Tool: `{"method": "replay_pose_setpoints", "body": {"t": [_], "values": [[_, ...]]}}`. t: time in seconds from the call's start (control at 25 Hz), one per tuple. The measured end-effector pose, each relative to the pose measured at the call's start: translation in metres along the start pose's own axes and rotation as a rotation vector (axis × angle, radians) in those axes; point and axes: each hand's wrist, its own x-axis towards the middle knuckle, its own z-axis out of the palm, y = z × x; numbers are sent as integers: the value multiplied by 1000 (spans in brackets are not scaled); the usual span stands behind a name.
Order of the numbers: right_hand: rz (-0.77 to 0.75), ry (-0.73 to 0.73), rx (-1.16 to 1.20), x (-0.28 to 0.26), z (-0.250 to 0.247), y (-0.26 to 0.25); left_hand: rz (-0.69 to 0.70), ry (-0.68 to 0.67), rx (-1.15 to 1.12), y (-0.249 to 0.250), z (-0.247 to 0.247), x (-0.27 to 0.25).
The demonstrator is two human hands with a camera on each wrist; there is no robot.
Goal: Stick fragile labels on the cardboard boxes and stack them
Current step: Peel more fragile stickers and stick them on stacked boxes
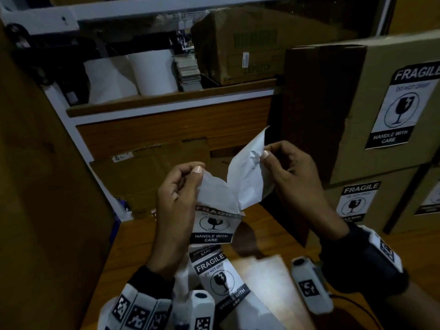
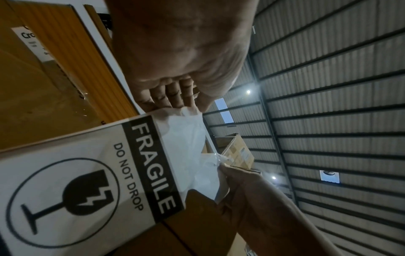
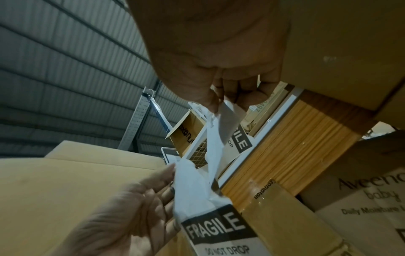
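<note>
Head view: the fragile label (image 1: 212,225) is being peeled over the wooden surface (image 1: 266,217), its white backing (image 1: 247,177) being pinched by the right hand (image 1: 295,172) at 1 o'clock and by the left hand (image 1: 176,194) at 10. Labelled cardboard boxes (image 1: 381,110) are being stacked at 3 o'clock.

Left wrist: only here is the print being shown uncreased.

Right wrist: only here is the peeled flap's curl being shown; probably it's risking sticking to itself or tearing if yanked.
</note>
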Motion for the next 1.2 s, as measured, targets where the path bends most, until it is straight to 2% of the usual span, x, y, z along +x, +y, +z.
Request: {"method": "replay_pose_setpoints", "body": {"t": [0.16,0.32,0.4,0.52,0.6,0.68,0.76,0.84,0.96,1.04,1.12,1.2], "values": [[4,16,-29,0,1,1,155,27,210,-13,-1,2],[49,76,25,3,0,3,237,-51,351,-21,-2,3],[62,133,36,5,1,3,240,-146,389,-23,-4,1],[65,167,35,6,2,3,333,-349,812,-27,-4,-6],[81,161,27,7,4,2,443,-322,955,-32,-6,-6],[91,198,2,8,2,1,470,-227,973,-35,-13,-2],[93,332,3,12,-6,0,405,-164,997,-40,-25,2],[108,436,41,16,-15,-2,272,-141,984,-47,-38,6],[136,334,14,13,-12,-2,39,-167,908,-63,-49,18],[137,258,-27,6,-6,-3,-68,-197,951,-73,-51,26],[150,221,2,1,-2,-3,-61,-178,980,-75,-51,29],[182,203,73,0,-1,-4,74,-118,847,-63,-47,26]]}}
